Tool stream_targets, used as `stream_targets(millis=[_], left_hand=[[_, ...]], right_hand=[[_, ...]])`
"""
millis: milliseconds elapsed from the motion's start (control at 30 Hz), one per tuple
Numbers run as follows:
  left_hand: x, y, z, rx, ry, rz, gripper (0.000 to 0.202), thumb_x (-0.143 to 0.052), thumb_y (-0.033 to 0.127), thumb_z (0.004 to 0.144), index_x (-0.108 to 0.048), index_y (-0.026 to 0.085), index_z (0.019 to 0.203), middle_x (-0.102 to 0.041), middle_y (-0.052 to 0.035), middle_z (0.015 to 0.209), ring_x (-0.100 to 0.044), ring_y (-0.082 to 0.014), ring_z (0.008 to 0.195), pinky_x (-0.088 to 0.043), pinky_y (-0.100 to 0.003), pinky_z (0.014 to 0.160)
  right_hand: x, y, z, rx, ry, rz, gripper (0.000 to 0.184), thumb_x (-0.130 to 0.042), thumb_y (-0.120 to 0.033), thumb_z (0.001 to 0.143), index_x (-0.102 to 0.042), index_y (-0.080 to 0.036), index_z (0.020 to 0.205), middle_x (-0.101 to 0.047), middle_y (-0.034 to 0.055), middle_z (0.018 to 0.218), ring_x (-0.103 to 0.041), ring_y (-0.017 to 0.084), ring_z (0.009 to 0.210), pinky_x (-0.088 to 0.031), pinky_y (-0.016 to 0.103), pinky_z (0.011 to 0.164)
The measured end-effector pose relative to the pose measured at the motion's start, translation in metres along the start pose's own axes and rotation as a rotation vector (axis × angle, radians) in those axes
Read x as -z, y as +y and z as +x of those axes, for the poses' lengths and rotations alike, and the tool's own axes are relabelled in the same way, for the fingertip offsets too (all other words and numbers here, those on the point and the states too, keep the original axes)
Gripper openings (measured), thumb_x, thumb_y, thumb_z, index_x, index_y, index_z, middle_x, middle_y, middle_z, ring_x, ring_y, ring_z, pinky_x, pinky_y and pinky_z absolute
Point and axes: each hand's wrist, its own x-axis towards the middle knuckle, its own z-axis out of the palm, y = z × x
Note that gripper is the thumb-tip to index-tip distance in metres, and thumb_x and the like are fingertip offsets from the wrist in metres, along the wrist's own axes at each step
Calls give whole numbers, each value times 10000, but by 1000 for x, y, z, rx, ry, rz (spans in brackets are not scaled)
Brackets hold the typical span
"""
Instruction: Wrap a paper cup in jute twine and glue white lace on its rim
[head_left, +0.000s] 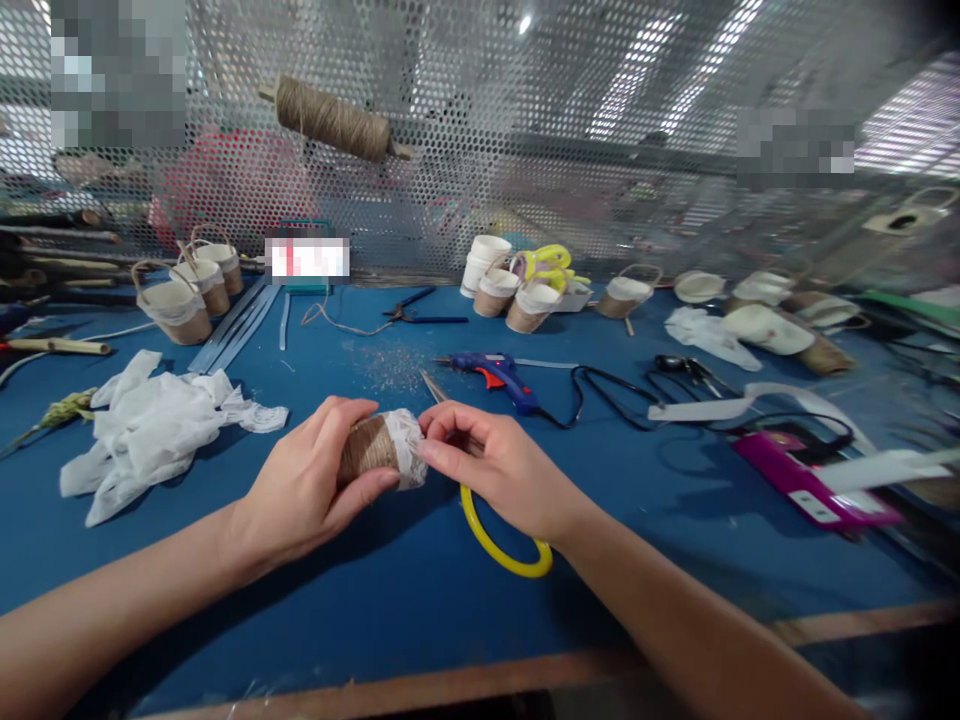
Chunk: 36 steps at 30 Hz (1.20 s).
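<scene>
My left hand [311, 480] is wrapped around a small cup [369, 452] bound in brown twine, held on its side. White lace trim [409, 447] circles the cup's right end. The thumb and fingertips of my right hand [491, 455] are pinched together at that lace. Yellow-handled scissors [506, 555] show beneath my right hand, blades pointing away and partly covered; whether any finger touches them, I cannot tell. A blue glue gun [491, 372] lies just beyond my right hand.
Crumpled white lace [161, 430] lies at left. Twine-wrapped cups with handles [184, 312] stand behind it, and others [534, 305] at the back. Pliers [409, 312] rest mid-table. At right are black cords [611, 395] and a purple power strip [814, 480]. A twine spool [334, 120] hangs on the mesh.
</scene>
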Motion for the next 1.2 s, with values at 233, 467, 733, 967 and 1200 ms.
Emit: stream_targets(millis=[233,467,733,967,1200], left_hand=[[1,1,0,26,-20,-19,356,-464,365,841,-374,163,1119,-560,-100,967,-587,-200,830,-504,-325,679],[1,2,1,-4,-24,-27,356,-470,363,840,-379,157,1116,-568,-108,969,-590,-203,834,-507,-317,668],[1,2,0,-43,-12,-13,378,-490,366,832,-392,140,1118,-576,-113,967,-590,-203,823,-507,-314,681],[2,3,0,111,-69,-126,378,-480,381,832,-385,160,1123,-585,-116,993,-614,-203,829,-515,-333,691],[2,3,0,129,-71,-150,379,-485,372,830,-375,166,1128,-586,-108,988,-616,-202,842,-515,-338,701]], right_hand=[[-1,0,1,-19,35,9,152,-582,-310,761,-526,-169,764,-563,16,771,-504,119,665,-424,273,630],[-6,1,1,-104,-92,127,219,-641,-306,722,-544,-159,852,-568,8,772,-531,119,677,-435,273,645],[-9,1,5,-126,-23,151,260,-635,-387,715,-549,-149,776,-542,-2,720,-476,109,645,-396,267,636],[-6,4,3,-96,-65,84,269,-611,-423,745,-566,-159,771,-536,-4,706,-462,116,645,-381,266,620],[-5,4,3,-120,-35,115,286,-596,-446,749,-577,-162,783,-538,-5,681,-480,116,621,-397,269,604]])
